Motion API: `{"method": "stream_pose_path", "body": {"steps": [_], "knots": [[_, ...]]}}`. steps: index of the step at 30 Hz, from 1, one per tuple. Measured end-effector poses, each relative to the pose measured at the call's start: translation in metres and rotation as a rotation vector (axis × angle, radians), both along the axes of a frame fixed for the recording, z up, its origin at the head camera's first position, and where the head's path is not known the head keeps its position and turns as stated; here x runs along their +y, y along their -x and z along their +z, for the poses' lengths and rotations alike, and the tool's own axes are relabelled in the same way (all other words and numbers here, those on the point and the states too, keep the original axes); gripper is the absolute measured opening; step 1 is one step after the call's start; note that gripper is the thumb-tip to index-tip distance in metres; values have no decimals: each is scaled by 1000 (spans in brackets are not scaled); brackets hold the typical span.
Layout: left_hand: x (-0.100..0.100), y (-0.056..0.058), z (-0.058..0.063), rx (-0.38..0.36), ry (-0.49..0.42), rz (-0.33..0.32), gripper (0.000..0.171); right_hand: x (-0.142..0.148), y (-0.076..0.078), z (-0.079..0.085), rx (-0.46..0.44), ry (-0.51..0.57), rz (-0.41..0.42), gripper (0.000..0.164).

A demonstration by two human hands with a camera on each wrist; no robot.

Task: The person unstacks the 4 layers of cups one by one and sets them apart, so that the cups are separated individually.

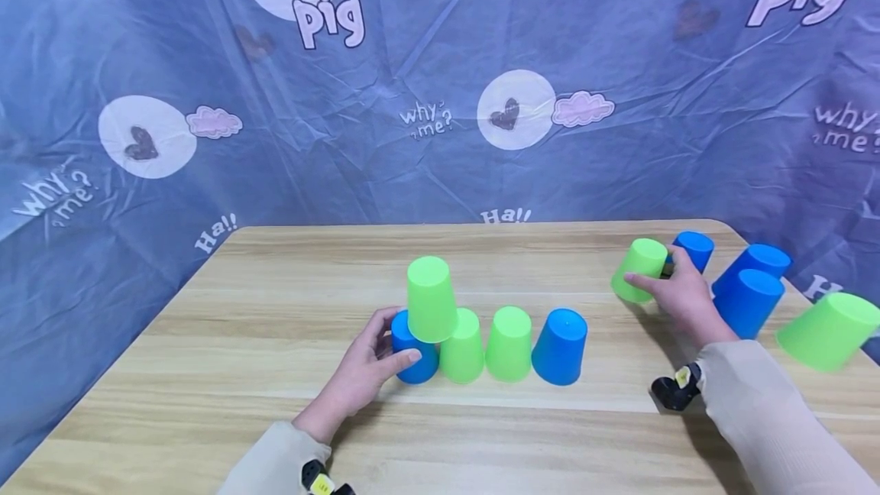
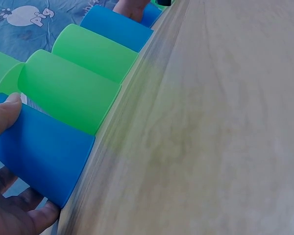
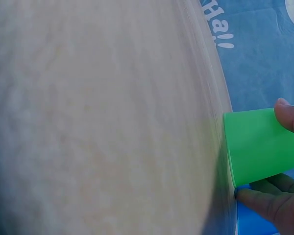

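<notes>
Four-finger grip aside, my left hand (image 1: 367,361) curls round an upside-down blue cup (image 1: 415,357), thumb on its near side. That cup begins a row with a green cup (image 1: 462,354), another green cup (image 1: 509,350) and a blue cup (image 1: 560,350). Across the first two sits an upside-down green cup (image 1: 431,300). Over at the right, my right hand (image 1: 684,296) grips a green cup (image 1: 638,273) between thumb and fingers; in the right wrist view the same green cup (image 3: 259,147) has its rim at the tabletop.
Behind the right hand stands a blue cup (image 1: 694,250). Two more, a blue cup (image 1: 763,260) and a blue cup (image 1: 748,304), stand beside the right forearm. A green cup (image 1: 828,331) is near the right edge of the wooden table (image 1: 330,273). A printed blue cloth (image 1: 385,37) hangs behind.
</notes>
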State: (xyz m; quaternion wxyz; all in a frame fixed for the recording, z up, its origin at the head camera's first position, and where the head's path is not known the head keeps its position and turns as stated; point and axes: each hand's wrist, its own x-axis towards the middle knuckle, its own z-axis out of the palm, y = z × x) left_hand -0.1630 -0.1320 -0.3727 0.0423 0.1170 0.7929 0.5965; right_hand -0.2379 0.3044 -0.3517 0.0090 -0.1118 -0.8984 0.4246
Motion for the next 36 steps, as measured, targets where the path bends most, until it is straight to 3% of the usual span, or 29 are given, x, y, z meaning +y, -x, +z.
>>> {"method": "stream_pose_path", "body": {"steps": [7, 15, 21, 26, 36], "knots": [[0, -1, 0, -1, 1, 9, 51, -2, -1, 4, -1, 13, -5, 106], [0, 0, -2, -8, -13, 12, 52, -3, -7, 22, 44, 21, 6, 101], [0, 0, -2, -6, -18, 12, 52, -5, -10, 39, 116, 104, 24, 92], [-2, 0, -2, -6, -18, 10, 52, -8, -11, 56, 148, 124, 10, 94], [0, 0, -1, 7, -18, 1, 52, -35, -20, 94, 257, 180, 23, 89]]}}
